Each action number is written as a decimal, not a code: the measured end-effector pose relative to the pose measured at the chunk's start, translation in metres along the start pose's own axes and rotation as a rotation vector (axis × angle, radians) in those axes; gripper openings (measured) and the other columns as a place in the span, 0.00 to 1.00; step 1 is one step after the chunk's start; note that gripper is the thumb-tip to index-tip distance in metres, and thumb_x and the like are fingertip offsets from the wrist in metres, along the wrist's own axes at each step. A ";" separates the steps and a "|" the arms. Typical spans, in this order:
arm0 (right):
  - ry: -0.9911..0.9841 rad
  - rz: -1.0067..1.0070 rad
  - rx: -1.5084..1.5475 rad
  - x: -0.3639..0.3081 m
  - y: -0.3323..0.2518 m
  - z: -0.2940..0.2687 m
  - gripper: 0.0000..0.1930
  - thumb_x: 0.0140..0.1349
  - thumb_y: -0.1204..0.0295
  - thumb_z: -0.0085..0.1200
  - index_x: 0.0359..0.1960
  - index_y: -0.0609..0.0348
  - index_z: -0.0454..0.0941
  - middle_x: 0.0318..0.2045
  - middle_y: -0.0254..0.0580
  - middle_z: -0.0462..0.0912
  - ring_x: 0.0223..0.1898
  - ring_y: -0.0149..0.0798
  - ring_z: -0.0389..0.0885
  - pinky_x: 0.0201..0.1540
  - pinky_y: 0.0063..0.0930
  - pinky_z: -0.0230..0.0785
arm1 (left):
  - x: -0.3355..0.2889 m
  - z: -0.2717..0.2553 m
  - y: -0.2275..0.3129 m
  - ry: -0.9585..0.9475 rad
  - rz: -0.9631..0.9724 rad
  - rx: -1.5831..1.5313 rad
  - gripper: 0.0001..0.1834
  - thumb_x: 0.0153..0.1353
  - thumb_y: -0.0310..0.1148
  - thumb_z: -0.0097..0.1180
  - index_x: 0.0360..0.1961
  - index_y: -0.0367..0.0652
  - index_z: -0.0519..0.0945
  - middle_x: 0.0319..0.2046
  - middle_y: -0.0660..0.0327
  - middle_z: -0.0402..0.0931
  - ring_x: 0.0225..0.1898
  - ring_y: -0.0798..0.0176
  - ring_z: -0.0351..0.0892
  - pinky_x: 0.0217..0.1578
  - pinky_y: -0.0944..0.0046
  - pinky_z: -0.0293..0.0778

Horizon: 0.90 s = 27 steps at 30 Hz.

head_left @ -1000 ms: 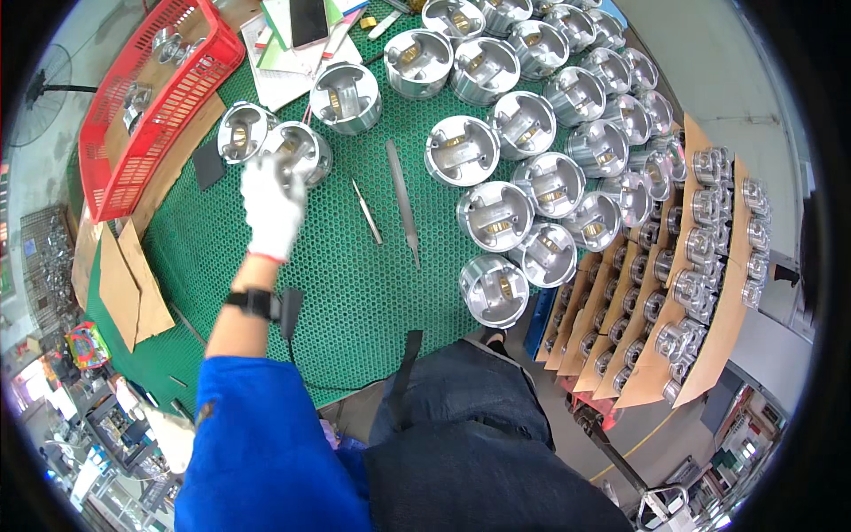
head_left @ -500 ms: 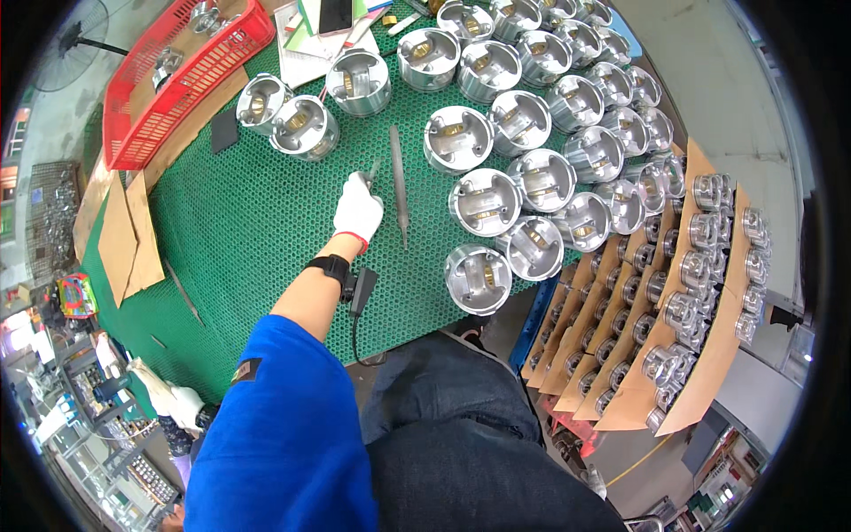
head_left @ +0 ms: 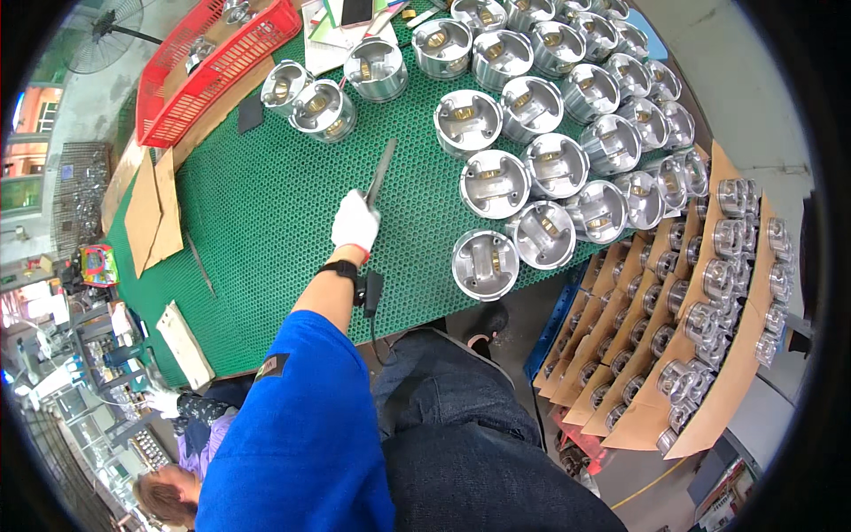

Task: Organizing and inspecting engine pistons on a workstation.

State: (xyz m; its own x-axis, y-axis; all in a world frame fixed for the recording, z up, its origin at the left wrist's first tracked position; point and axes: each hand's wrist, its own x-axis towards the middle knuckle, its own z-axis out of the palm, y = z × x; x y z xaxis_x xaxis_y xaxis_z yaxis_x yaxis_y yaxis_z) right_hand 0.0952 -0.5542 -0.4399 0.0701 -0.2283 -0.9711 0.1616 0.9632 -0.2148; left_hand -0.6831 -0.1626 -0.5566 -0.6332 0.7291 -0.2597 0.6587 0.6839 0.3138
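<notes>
My left hand (head_left: 356, 220), in a white glove, is closed around the lower end of a flat, dark metal file (head_left: 383, 170). The file points away from me and tilts slightly right, over the green mesh mat (head_left: 266, 195). To the right of this hand are the nearest metal pistons, one (head_left: 485, 265) by the mat's front edge and another (head_left: 495, 183) behind it. Farther off, a small group of pistons includes one (head_left: 324, 112) ahead and to the left. My right hand is not in view.
Rows of pistons (head_left: 612, 144) fill the right side. Cardboard layers (head_left: 660, 390) with more pistons stand beyond the table's right edge. A red basket (head_left: 213, 84), papers and a phone (head_left: 356, 11) lie at the back. A co-worker (head_left: 177, 488) is at lower left; a thin rod (head_left: 199, 264) lies left.
The file lay on the mat to the right of my left hand; now it is in that hand, slanted. The whole view has shifted a little, and more of the co-worker shows.
</notes>
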 end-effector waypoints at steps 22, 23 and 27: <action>1.093 0.253 0.161 -0.109 0.320 -0.548 0.18 0.54 0.65 0.59 0.46 0.56 0.78 0.38 0.41 0.82 0.44 0.44 0.79 0.52 0.46 0.65 | 0.033 -0.079 -0.234 0.201 -0.399 -0.083 0.18 0.60 0.39 0.59 0.48 0.41 0.75 0.45 0.44 0.73 0.48 0.41 0.77 0.49 0.48 0.73; 1.141 0.236 0.102 -0.109 0.321 -0.552 0.12 0.55 0.65 0.57 0.39 0.55 0.79 0.31 0.39 0.83 0.39 0.43 0.81 0.46 0.44 0.67 | 0.034 -0.082 -0.243 0.165 -0.350 -0.107 0.18 0.61 0.39 0.59 0.48 0.42 0.75 0.45 0.45 0.73 0.48 0.41 0.77 0.49 0.48 0.73; 1.231 0.124 0.303 -0.146 0.328 -0.593 0.15 0.55 0.65 0.58 0.41 0.61 0.79 0.26 0.46 0.82 0.28 0.51 0.81 0.37 0.48 0.70 | 0.036 -0.092 -0.248 0.056 -0.297 -0.180 0.19 0.61 0.40 0.59 0.48 0.39 0.74 0.43 0.45 0.75 0.46 0.41 0.77 0.49 0.49 0.72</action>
State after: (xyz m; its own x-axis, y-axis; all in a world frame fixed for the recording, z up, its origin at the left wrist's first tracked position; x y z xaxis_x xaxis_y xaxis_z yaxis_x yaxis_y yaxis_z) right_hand -0.4458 -0.1205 -0.4302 -0.8291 0.2987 -0.4726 0.4479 0.8608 -0.2417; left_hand -0.9068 -0.3085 -0.5603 -0.8112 0.4926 -0.3152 0.3628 0.8466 0.3894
